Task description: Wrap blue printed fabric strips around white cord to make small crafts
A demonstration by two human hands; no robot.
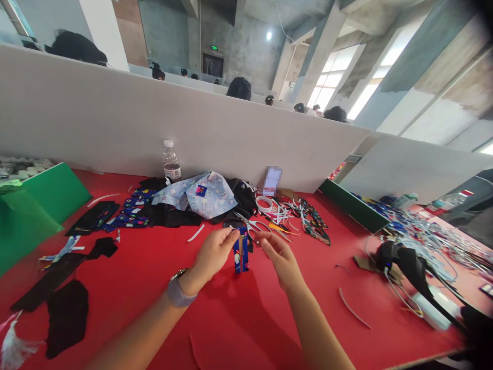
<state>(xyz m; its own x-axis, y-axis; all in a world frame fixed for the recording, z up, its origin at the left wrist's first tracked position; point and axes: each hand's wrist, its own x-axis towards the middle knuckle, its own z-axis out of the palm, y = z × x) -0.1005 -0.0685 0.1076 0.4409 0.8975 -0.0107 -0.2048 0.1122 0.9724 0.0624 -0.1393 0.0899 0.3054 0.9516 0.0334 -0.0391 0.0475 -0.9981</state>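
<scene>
My left hand (217, 252) is closed, pinching the top of a short navy strip of printed fabric (241, 257) between thumb and forefinger. The strip hangs above the red table, and a tan-brown band shows along its middle. Just to its right is my right hand (281, 259), fingers curled and thumb close to the forefinger; whatever they pinch, if anything, is too small to make out. Behind the fingertips lie scissors (259, 226) with pale, orange-lined handles, partly hidden by the hands.
A light-blue printed cloth (204, 195) lies on dark fabric before a white partition (185, 113). Nearby are a bottle (171, 163), a propped phone (271, 180) and a white tape roll (264, 204). Black pieces (68, 316) lie left; a black headset (404, 262) sits right.
</scene>
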